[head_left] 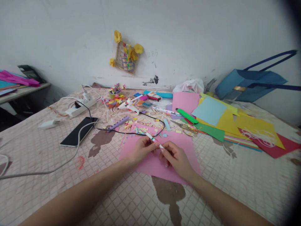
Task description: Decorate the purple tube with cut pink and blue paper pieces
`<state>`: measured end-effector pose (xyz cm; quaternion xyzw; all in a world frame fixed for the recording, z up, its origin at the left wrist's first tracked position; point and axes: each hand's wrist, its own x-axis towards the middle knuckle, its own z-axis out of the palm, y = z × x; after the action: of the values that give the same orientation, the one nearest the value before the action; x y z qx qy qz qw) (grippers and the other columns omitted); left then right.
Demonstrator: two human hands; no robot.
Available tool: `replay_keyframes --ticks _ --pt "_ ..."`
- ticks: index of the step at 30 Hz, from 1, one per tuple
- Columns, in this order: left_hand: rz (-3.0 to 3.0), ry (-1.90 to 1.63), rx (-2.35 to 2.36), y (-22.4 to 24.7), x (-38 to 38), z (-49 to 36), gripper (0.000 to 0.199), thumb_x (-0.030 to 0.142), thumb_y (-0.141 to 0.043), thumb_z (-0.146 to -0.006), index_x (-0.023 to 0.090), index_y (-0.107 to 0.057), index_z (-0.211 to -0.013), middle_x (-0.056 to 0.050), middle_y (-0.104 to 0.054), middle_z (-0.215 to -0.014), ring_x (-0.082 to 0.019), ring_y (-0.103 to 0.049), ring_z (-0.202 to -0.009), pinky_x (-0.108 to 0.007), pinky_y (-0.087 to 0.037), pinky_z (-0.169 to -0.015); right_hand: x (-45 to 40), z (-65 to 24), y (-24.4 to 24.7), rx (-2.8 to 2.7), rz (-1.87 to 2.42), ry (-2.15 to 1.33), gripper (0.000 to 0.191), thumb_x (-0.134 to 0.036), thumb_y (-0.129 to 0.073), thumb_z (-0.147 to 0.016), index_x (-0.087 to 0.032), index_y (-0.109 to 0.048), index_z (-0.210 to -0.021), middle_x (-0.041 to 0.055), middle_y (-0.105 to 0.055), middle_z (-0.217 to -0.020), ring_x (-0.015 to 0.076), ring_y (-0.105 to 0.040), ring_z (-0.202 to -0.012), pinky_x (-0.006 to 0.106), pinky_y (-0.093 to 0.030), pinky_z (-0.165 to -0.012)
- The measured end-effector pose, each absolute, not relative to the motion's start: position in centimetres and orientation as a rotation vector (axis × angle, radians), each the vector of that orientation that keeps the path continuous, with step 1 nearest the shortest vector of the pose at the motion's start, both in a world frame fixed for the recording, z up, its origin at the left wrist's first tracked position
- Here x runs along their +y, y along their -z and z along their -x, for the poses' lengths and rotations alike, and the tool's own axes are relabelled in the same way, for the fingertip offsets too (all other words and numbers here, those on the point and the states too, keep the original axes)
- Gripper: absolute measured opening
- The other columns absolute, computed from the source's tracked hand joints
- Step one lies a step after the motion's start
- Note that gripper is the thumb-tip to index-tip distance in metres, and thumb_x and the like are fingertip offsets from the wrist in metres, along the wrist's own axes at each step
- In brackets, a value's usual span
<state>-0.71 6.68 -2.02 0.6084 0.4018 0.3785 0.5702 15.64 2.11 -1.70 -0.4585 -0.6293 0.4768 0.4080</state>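
Observation:
Both hands are together over a pink sheet (150,169) lying on the table. My left hand (144,148) is closed on a thin white stick (149,136) with a green band, whose far end sticks out past the fingers. My right hand (175,156) pinches the near end of the same stick, its fingertips almost touching the left ones. Small paper scraps (141,130) lie just beyond the hands, beside a black cable. Gold-handled scissors (191,130) rest to the right of the scraps.
At the left are a phone (78,131), a power strip (81,108) and loose cables. A glue gun (129,106) and paper strips lie at the back. Coloured sheets (235,125) cover the right, with a green cutter (187,116) and a blue bag (250,84) near them.

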Motion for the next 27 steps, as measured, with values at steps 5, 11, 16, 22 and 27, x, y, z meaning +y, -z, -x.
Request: replay_keyframes --ticks 5,11,16,22,27 --pt "-1.432 -0.904 0.903 1.77 6.57 0.75 0.031 0.043 -0.061 -0.073 0.012 -0.058 -0.075 -0.001 -0.057 -0.063 -0.011 -0.052 -0.058 -0.022 -0.040 -0.055 2.08 -15.51 1.72 -1.549 1.124 -1.313 0.025 -0.040 -0.041 -0.087 -0.017 -0.049 -0.084 -0.0016 -0.057 -0.065 0.0057 -0.043 -0.041 0.019 -0.038 -0.041" --pt "-1.431 -0.906 0.916 1.89 6.70 0.69 0.032 0.044 -0.060 -0.073 0.012 -0.056 -0.071 0.001 -0.054 -0.060 -0.010 -0.050 -0.057 -0.021 -0.039 -0.055 2.16 -15.48 2.03 -1.546 1.140 -1.283 0.022 -0.039 -0.047 -0.085 -0.018 -0.049 -0.089 -0.0026 -0.054 -0.068 0.0062 -0.045 -0.044 0.019 -0.039 -0.042" --pt "-1.415 -0.896 0.881 2.20 6.66 0.61 0.033 0.046 -0.060 -0.071 0.014 -0.054 -0.072 0.001 -0.053 -0.060 -0.010 -0.050 -0.057 -0.022 -0.038 -0.055 2.07 -15.60 2.20 -1.551 1.167 -1.257 0.021 -0.038 -0.046 -0.086 -0.018 -0.049 -0.086 -0.0027 -0.055 -0.066 0.0062 -0.045 -0.043 0.019 -0.037 -0.042" --pt "-1.381 -0.891 0.833 1.97 6.62 0.61 0.034 0.048 -0.063 -0.068 0.015 -0.055 -0.071 0.001 -0.053 -0.063 -0.010 -0.049 -0.059 -0.021 -0.038 -0.055 2.21 -15.59 2.13 -1.523 1.158 -1.347 0.025 -0.043 -0.042 -0.086 -0.018 -0.048 -0.085 -0.0014 -0.056 -0.065 0.0074 -0.045 -0.041 0.021 -0.038 -0.041" --pt "-1.363 -0.922 0.838 2.00 6.56 0.61 0.036 0.048 -0.063 -0.068 0.014 -0.052 -0.071 0.001 -0.053 -0.062 -0.010 -0.049 -0.057 -0.023 -0.038 -0.055 2.32 -15.62 2.43 -1.507 1.158 -1.351 0.024 -0.041 -0.045 -0.086 -0.018 -0.048 -0.091 -0.0018 -0.055 -0.065 0.0074 -0.046 -0.042 0.021 -0.038 -0.041"
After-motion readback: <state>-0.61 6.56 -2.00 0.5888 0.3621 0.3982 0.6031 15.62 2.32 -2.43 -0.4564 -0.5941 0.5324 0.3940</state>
